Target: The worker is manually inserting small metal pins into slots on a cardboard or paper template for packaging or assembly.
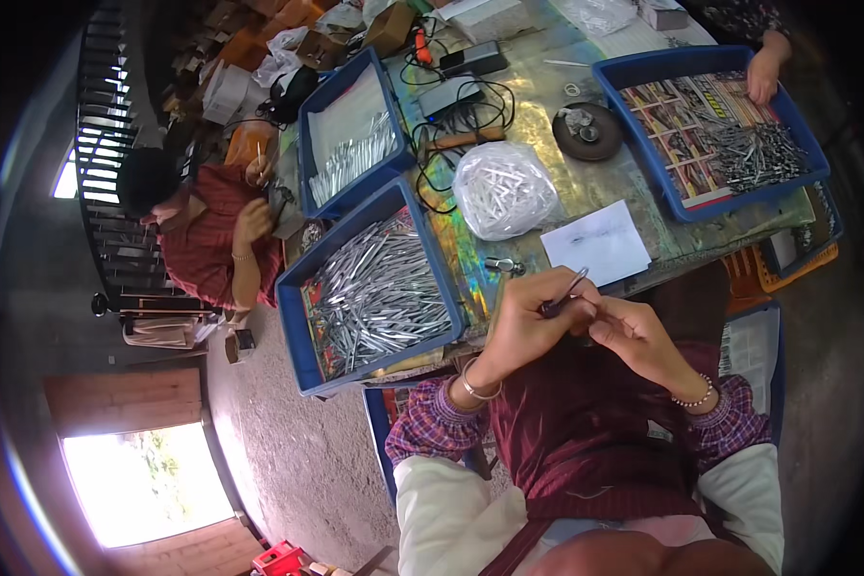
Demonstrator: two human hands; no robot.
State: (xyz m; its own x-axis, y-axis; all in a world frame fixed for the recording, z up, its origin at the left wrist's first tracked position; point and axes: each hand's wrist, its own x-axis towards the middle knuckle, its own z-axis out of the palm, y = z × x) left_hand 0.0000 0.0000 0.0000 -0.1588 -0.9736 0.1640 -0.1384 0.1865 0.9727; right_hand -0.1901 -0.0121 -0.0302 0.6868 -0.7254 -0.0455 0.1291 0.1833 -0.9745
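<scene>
While the left hand (526,322) pinches a thin dark metal rod (566,291) upright, the right hand (634,336) closes on its lower end, just beside.

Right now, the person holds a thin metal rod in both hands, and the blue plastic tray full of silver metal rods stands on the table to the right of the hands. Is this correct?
Not quite. The head view shows the blue plastic tray full of silver metal rods to the left of the hands, not the right. The rest holds: the left hand and the right hand hold a thin metal rod together at the table edge.
</scene>
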